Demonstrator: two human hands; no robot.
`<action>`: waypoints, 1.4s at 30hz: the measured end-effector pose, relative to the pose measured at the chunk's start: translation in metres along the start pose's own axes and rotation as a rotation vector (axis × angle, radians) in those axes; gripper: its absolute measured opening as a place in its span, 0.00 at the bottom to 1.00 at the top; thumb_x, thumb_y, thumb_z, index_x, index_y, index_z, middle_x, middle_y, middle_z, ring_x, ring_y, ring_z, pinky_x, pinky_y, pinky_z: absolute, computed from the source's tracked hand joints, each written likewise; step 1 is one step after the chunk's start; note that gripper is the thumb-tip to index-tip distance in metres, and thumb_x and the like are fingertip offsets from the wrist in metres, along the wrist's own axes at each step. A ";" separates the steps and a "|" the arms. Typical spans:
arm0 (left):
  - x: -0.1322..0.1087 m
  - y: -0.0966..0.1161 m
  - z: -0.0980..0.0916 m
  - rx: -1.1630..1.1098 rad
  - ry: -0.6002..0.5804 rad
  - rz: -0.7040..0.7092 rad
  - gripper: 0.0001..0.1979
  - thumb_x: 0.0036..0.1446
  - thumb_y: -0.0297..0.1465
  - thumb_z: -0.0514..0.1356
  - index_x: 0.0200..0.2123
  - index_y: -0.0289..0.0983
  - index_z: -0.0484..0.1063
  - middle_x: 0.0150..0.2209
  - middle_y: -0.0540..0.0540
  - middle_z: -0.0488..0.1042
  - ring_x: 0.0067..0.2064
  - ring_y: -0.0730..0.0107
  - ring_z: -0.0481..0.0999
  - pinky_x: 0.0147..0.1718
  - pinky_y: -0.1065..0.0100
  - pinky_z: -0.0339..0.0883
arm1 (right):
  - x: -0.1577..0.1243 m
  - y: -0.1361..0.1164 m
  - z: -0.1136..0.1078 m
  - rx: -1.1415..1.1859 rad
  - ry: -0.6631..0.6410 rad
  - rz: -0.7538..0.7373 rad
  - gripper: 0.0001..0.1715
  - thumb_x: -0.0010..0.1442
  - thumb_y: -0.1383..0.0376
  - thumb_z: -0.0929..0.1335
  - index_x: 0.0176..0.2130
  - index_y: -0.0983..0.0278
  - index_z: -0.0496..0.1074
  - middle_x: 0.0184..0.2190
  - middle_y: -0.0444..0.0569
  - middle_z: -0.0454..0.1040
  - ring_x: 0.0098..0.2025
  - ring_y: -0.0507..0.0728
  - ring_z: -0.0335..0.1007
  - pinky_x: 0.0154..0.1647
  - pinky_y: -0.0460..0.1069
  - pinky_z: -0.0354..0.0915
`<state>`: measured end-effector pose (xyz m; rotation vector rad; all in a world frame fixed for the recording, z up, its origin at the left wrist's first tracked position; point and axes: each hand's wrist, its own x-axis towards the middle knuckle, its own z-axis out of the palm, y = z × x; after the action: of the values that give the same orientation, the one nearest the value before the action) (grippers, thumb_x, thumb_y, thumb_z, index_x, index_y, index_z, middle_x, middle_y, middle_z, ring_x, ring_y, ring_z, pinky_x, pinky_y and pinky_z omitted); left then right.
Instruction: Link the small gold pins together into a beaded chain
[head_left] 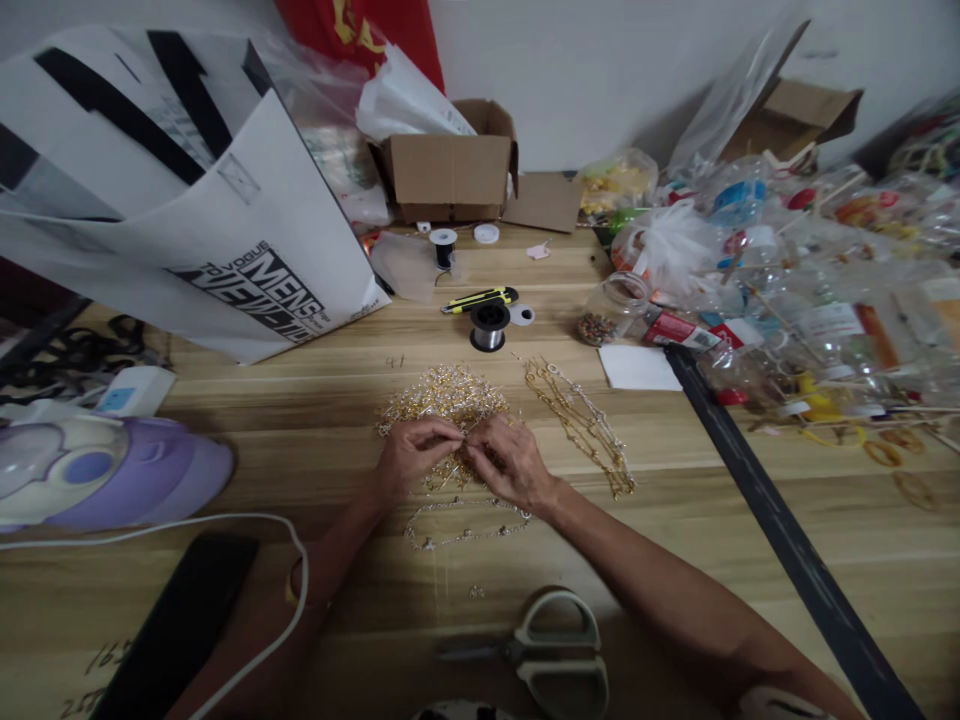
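Note:
My left hand (pixel 417 452) and my right hand (pixel 514 462) meet fingertip to fingertip at the front of a pile of gold and silver chain jewellery (pixel 442 388). Both are closed in a pinch; what sits between the fingertips is too small to make out. Just below them a silver chain (pixel 466 534) with small ornaments lies in a loop on the wooden table. Several gold and silver chains (pixel 581 425) are laid out to the right of the pile. Nearer to me lie a tiny cluster of metal bits (pixel 476 592) and scissors (pixel 555 650) with pale handles.
Behind the pile are a spool of silvery wire (pixel 489 335), a yellow-black utility knife (pixel 480 299) and a dark spool (pixel 444 250). A large white bag (pixel 247 250), purple device (pixel 135 470) and dark phone-like slab (pixel 180 620) lie left. Plastic bottles and bags (pixel 787 280) crowd the right.

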<state>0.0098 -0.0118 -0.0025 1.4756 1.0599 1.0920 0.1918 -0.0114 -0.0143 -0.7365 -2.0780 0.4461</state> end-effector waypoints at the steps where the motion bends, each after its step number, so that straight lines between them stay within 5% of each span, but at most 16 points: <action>1: 0.000 0.000 0.000 0.002 -0.002 0.003 0.02 0.47 0.26 0.65 0.27 0.34 0.78 0.30 0.45 0.78 0.33 0.70 0.76 0.34 0.70 0.69 | 0.000 0.000 0.000 0.001 0.001 -0.003 0.03 0.61 0.70 0.63 0.34 0.63 0.65 0.29 0.48 0.70 0.32 0.55 0.63 0.37 0.51 0.61; 19: 0.000 -0.002 0.001 0.010 -0.022 0.054 0.02 0.47 0.27 0.65 0.28 0.35 0.78 0.30 0.44 0.78 0.33 0.69 0.76 0.34 0.69 0.70 | 0.001 -0.001 0.000 -0.005 0.004 0.002 0.03 0.61 0.70 0.63 0.35 0.63 0.64 0.30 0.49 0.71 0.33 0.55 0.64 0.37 0.51 0.61; 42: -0.001 0.004 0.003 -0.020 0.024 -0.068 0.04 0.43 0.27 0.67 0.26 0.33 0.75 0.27 0.46 0.77 0.31 0.71 0.76 0.33 0.72 0.70 | 0.001 -0.001 -0.001 0.023 0.008 0.034 0.04 0.62 0.68 0.62 0.35 0.63 0.67 0.30 0.50 0.72 0.33 0.55 0.65 0.37 0.52 0.62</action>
<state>0.0124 -0.0139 0.0009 1.4040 1.1046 1.0717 0.1917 -0.0115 -0.0129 -0.7603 -2.0522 0.4843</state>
